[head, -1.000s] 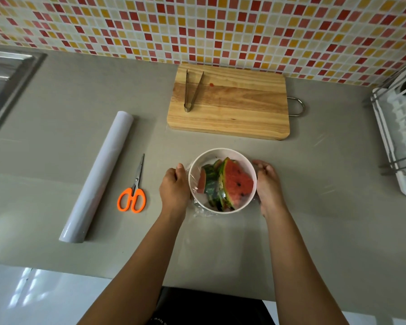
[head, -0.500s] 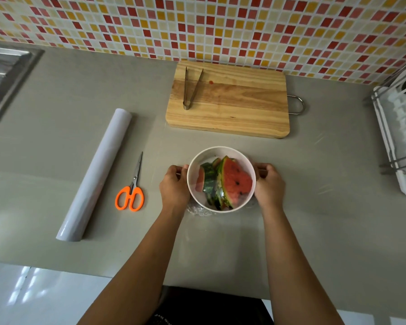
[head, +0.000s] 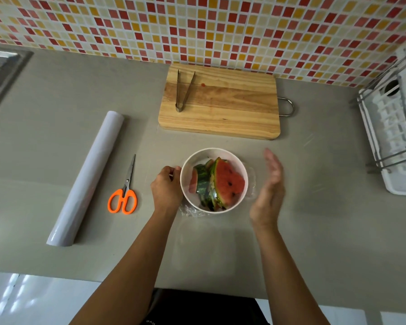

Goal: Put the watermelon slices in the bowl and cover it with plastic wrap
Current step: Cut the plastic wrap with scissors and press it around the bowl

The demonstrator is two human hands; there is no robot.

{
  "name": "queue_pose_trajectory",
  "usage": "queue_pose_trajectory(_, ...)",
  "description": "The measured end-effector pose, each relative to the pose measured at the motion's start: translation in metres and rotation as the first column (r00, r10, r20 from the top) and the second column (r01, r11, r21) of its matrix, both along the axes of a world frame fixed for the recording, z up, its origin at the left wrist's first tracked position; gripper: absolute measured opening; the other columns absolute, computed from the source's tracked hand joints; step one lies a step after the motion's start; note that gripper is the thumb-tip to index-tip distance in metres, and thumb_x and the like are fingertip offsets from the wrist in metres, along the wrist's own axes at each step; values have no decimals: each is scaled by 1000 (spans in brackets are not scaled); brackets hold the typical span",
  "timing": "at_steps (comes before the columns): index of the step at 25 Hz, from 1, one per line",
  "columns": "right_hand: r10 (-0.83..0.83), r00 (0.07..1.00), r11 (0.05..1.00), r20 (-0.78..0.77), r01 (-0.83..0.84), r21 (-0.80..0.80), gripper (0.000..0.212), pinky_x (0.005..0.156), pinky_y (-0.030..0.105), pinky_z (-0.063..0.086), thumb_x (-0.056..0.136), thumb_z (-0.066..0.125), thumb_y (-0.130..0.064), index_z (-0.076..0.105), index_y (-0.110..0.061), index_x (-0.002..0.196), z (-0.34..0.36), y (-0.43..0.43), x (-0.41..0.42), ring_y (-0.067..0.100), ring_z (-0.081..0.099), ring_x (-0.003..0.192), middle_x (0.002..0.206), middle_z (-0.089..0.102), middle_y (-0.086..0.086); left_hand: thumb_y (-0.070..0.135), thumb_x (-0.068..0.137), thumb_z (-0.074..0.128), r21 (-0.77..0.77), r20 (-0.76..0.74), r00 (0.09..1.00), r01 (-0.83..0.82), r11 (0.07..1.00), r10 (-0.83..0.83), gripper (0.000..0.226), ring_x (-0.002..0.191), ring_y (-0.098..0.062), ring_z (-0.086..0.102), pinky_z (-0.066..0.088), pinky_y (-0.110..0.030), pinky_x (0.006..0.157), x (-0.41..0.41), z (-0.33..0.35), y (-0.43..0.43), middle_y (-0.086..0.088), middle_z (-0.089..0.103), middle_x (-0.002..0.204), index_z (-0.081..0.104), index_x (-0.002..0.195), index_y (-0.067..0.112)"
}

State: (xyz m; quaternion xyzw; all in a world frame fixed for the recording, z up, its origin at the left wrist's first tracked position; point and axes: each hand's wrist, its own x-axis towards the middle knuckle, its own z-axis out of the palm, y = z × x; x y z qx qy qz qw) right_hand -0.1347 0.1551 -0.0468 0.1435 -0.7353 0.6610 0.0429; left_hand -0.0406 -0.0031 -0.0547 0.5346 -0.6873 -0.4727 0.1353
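The bowl (head: pixel 213 150) stands upright, mouth up, about the middle of the table (head: pixel 319 235), nearer its near edge than the cutting board (head: pixel 220 113) that lies by the far edge. The watermelon slices (head: pixel 229 184) are already inside, standing on edge and packed side by side. Their long axis runs roughly from the far edge toward the near edge, with the red face of the outermost slice turned to the right edge and the green rinds to the left. The plastic wrap (head: pixel 190 211) is hard to read over the mouth, but it shows bunched at the bowl's near-left foot and loose on its right side. The left hand (head: pixel 165 190) is curled against the bowl's left wall, apparently pinching film there. The right hand (head: pixel 268 191) is released, fingers straight, palm toward the bowl and apart from it. The step looks like sealing the film. To do it well, keep the left side anchored, bring the flat right palm in to smooth the loose flap down the right wall, then work round the rim so the film lies taut without tipping the bowl. The spare roll (head: pixel 87 177) lies aslant toward the left edge, with the scissors (head: pixel 123 195) just beside it.
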Motion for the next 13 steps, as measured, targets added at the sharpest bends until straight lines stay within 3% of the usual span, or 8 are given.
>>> queue_pose_trajectory(2,240,966,970,95,-241,-2,61,108,22,32,88,22,-66,36,-31,135,-3,-17,15,8,37,135,141,40,-16,23,97,47,-2,10,1000,7,1000,-7,23,74,-17,52,42,-28,66,0,1,1,-2,59,86,65,96,8)
queue_pose_trajectory(4,233,937,971,260,-210,-114,70,105,17,34,80,26,-77,38,-32,133,-5,-27,18,4,38,133,139,43,-15,21,96,48,-10,19,1000,8,1000,-8,22,69,-13,50,40,-24,61,1,0,1,-2,58,84,64,94,7)
queue_pose_trajectory(7,179,887,970,426,-88,-226,69,96,18,45,83,23,-73,50,-27,126,-14,-31,15,7,54,119,128,57,-2,19,95,49,-10,23,1000,-6,1000,6,16,68,-11,48,36,-22,55,0,0,4,-2,58,83,60,88,9)
queue_pose_trajectory(9,161,819,980,551,-64,-190,64,96,28,49,90,14,-63,57,-26,118,-18,-32,14,13,59,111,120,62,4,20,96,47,-21,33,999,-3,1000,4,17,67,-12,48,36,-24,54,0,-2,5,-5,60,85,57,86,9)
queue_pose_trajectory(11,96,760,995,643,-55,-84,73,96,35,49,85,10,-68,62,-23,110,-18,-31,14,19,61,109,113,66,7,21,97,46,-73,68,997,35,997,-30,20,68,-16,49,36,-26,54,1,-1,3,-11,62,89,57,89,6)
queue_pose_trajectory(13,23,772,995,635,-81,63,83,85,25,48,78,8,-75,63,-21,106,-14,-29,12,22,61,109,108,67,5,21,97,43,-188,243,964,154,970,-107,20,78,-26,53,42,-33,60,5,-1,1,-16,62,96,54,97,5)
